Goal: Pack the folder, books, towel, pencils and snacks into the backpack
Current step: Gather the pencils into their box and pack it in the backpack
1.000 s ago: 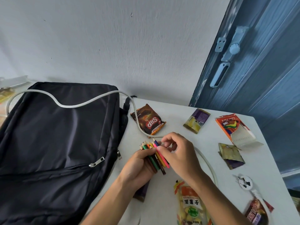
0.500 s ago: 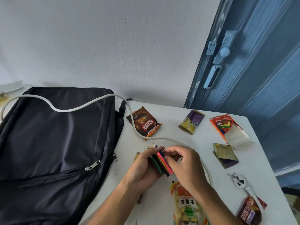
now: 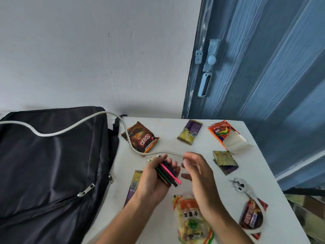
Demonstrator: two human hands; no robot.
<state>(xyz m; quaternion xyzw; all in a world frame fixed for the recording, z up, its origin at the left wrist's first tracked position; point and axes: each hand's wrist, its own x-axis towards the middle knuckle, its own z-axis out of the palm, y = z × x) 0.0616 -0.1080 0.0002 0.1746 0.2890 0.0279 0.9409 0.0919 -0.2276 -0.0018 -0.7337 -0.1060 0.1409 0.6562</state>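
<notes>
Head view: we see the left hand (image 3: 154, 178) curled round a bundle of coloured pencils (image 3: 167, 171) above the white surface (image 3: 158, 226), its grip closed on them; the right hand (image 3: 197, 169) hovers just beside, fingers relaxed and holding nothing. The black backpack (image 3: 52, 164) lies to the left, its front zip appearing closed. Snack packets, among them the Siip packet (image 3: 142, 138), lie scattered around. We judge that loose pencils could slip from the one-handed grip, or snag on the white cable (image 3: 70, 129)

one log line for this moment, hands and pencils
left hand: grips coloured pencils | right hand: open, beside the bundle, holds nothing | backpack: zipped, flat on table | pencil box: open
</notes>
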